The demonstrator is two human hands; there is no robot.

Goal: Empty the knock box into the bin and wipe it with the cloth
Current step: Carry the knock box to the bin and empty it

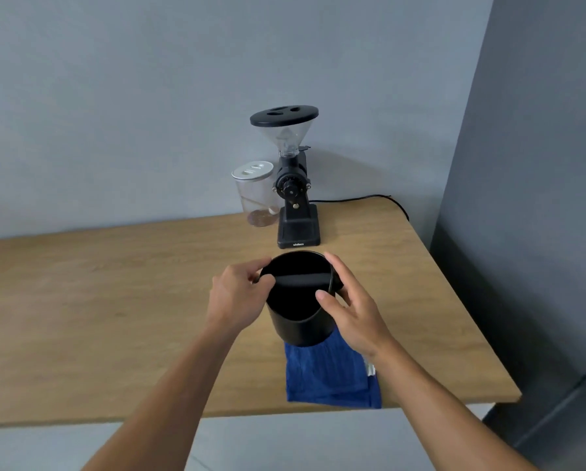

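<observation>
Head view. A wooden table (114, 300) with a light oak grain fills the middle of the scene; its far edge meets a plain pale grey wall (148, 96), and its right edge stops short of a darker grey panel (539, 164) that runs from top to bottom. Below the near edge of the table a pale floor (284, 443) shows.

The black knock box (298, 311), a round open-topped tub with a bar (301, 278) across its mouth, stands upright toward the right half of the table. Its inside is too dark to tell what it holds.

The left hand (238, 294) is at the left end of the bar, fingers curled and pinching the rim there. The right hand (349, 307) cups the right side of the knock box, thumb laid over the rim near the right end of the bar, fingers spread around the outer wall. Both hands are partly closed on the box.

Just in front of the knock box, toward the near table edge, lies a folded blue cloth (332, 379); the base of the box overlaps its far edge.

Behind the knock box stands a black coffee grinder (296, 198) with a clear funnel hopper and black lid. Left of the grinder, touching or nearly so, is a clear jar (255, 195) with a pale lid. A black cable (359, 198) runs from behind the grinder to the right table edge.
</observation>
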